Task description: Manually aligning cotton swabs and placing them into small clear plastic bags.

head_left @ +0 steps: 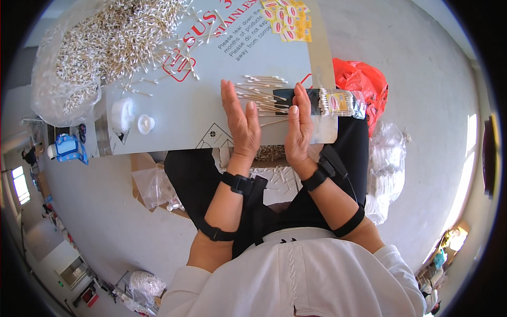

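A: What lies between the hands?

B: A loose batch of cotton swabs (262,98), wooden sticks lying mostly crosswise on the grey sheet (174,113) that serves as a worktop over the person's lap. The left hand (240,119) and right hand (298,124) stand on edge, palms facing, fingers straight, flanking the batch. Neither is clenched on anything; both are flat and released, pressing in at the stick ends.

A: And just beside them?

B: A packed bundle of swabs (335,102) in a clear wrapper with a black band lies at the right hand's fingertips, at the sheet's right edge. Yellow labels (288,20) sit at the far edge.

A: The rest of the surface?

B: A big heap of loose swabs (116,37) spills from a clear plastic bag (58,95) at far left. A small white bottle (122,113) and its white cap (146,123) rest nearer.

A: The room?

B: A pale grey floor (422,74), a red plastic bag (364,84) and clear bags (388,158) to the right, bright windows at the edges.
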{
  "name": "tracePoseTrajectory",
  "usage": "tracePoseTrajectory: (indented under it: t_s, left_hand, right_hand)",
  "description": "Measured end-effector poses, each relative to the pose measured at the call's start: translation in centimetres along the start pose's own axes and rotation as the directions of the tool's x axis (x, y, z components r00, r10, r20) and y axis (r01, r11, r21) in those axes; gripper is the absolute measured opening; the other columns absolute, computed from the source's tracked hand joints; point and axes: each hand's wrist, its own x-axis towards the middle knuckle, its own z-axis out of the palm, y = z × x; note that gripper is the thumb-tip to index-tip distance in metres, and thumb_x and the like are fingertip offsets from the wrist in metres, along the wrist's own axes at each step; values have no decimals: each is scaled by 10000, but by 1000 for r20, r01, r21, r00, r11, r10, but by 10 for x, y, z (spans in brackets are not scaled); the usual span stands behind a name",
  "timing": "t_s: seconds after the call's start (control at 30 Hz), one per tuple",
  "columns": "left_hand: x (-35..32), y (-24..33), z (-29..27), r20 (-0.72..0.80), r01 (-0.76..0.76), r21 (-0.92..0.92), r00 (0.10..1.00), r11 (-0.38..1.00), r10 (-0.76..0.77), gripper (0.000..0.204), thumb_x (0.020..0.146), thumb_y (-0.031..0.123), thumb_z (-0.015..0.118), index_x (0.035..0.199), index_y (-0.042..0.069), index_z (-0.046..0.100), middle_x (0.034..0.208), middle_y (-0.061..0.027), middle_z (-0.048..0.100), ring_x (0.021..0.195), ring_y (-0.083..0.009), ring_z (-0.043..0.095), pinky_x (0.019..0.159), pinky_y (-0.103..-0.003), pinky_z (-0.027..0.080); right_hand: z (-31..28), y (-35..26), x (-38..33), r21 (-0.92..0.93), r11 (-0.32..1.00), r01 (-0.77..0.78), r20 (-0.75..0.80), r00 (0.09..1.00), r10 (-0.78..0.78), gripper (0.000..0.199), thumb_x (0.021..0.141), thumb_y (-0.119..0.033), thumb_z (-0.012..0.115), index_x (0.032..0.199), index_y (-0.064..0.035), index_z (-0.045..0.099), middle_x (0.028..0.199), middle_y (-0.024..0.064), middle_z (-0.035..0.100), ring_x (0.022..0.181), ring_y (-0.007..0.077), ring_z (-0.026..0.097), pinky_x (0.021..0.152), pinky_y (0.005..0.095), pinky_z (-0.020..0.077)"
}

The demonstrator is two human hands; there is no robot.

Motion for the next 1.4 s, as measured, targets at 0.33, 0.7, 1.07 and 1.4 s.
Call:
tracePoseTrajectory:
  t_s: [0.33, 0.7, 1.07, 1.4]
  left_hand:
    - [23, -17, -5, -193, 59, -415, 969, 908, -152, 638, 1036, 369, 401, 1497, -34, 223, 1567, -177, 229, 1456, -268, 214, 1185, -403, 173]
    - [24, -8, -4, -96, 47, -369, 991, 928, -88, 595, 1024, 333, 438, 1468, -34, 289, 1527, -182, 303, 1415, -288, 300, 1170, -423, 232]
    - [-3, 17, -29, 494, -328, 449, 866, 831, 75, 856, 826, 364, 695, 1514, 94, 263, 1597, -161, 133, 1473, -336, 145, 1175, -539, 127]
    - [-14, 21, -7, 555, -340, 462, 831, 819, 32, 931, 800, 502, 674, 1495, 27, 277, 1585, -176, 189, 1483, -313, 131, 1179, -536, 94]
  right_hand:
    - [7, 17, 19, 70, 998, -2, -44, 999, 6, 427, 1041, -196, 420, 1403, 29, 419, 1487, 156, 375, 1360, 238, 372, 1120, 339, 295]
    - [21, 30, 61, 261, 962, -75, -2, 997, 78, 410, 1036, -207, 451, 1354, 50, 480, 1401, 143, 497, 1313, 219, 438, 1109, 321, 312]
    - [-18, 18, 55, 408, 886, -220, 54, 975, 218, 407, 1041, -225, 444, 1326, 62, 494, 1383, 167, 499, 1312, 233, 462, 1142, 354, 339]
    - [-21, 18, 49, 338, 921, -195, 41, 980, 192, 350, 1036, -207, 459, 1263, 40, 556, 1356, 145, 532, 1281, 208, 491, 1119, 340, 367]
